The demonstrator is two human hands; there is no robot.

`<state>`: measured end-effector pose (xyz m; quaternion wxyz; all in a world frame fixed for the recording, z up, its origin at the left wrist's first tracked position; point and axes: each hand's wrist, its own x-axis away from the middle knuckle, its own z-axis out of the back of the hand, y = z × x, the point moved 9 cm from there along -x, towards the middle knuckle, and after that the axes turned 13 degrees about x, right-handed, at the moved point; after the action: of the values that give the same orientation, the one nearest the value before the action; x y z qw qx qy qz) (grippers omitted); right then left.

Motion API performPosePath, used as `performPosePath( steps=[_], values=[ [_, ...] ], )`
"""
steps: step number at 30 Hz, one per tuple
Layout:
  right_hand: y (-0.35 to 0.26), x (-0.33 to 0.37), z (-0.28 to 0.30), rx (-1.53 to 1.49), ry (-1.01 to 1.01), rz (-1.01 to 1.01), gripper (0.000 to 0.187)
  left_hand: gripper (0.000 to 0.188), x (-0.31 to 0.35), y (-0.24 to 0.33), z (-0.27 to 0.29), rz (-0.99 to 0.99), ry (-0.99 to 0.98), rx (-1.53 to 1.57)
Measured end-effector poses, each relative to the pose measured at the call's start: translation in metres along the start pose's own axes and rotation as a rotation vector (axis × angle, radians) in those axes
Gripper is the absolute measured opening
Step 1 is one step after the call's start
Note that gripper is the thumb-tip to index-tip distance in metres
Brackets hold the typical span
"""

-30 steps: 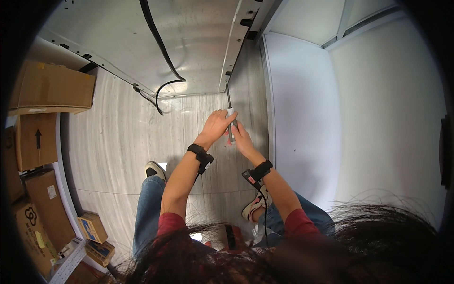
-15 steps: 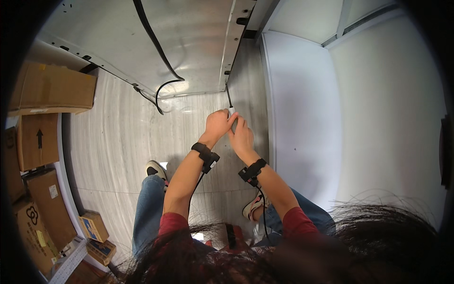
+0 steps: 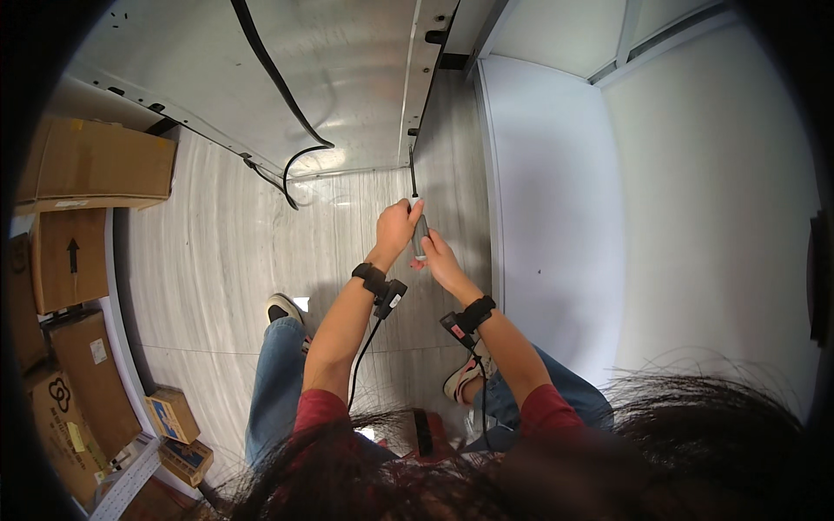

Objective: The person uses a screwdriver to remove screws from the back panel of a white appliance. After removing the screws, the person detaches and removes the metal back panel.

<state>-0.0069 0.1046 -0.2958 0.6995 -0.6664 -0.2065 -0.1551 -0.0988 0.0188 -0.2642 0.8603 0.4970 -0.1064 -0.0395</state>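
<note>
A screwdriver (image 3: 420, 233) with a grey handle reaches away from me, its thin dark shaft meeting the lower right corner of a metal appliance panel (image 3: 356, 113). My left hand (image 3: 396, 230) is closed around the front of the handle, near the shaft. At the handle's near end my right hand (image 3: 443, 262) grips with thumb and fingers, a fingertip showing beneath the butt. Whatever the tip touches is too small to make out. Black straps with small devices (image 3: 391, 297) sit on both my wrists.
A black cable (image 3: 276, 74) hangs down the panel to the floor (image 3: 217, 260). Cardboard boxes (image 3: 104, 161) stand along the left, with small boxes (image 3: 172, 415) lower down. To the right runs a white panel (image 3: 556, 217). My feet and legs are below my hands.
My right hand has slid down the handle to its near end, baring more of the handle. The screwdriver has shifted slightly left and stands straighter in view.
</note>
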Motion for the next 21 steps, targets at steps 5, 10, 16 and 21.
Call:
performPosePath(
  steps=[5,10,16,21],
  values=[
    [-0.015,-0.004,0.021,0.666,0.348,0.25,0.033,0.047,0.01,0.011,-0.014,-0.031,-0.018,-0.166],
    [-0.013,0.001,-0.001,0.462,0.147,0.12,0.04,0.047,0.008,-0.014,-0.003,0.048,0.03,-0.055],
    [0.004,-0.005,0.005,0.074,0.107,0.092,0.039,0.047,0.012,-0.001,-0.003,0.116,-0.006,0.012],
    [-0.025,0.005,0.005,0.478,0.268,0.204,0.037,0.047,0.016,0.009,-0.001,0.14,-0.036,-0.111]
  ],
)
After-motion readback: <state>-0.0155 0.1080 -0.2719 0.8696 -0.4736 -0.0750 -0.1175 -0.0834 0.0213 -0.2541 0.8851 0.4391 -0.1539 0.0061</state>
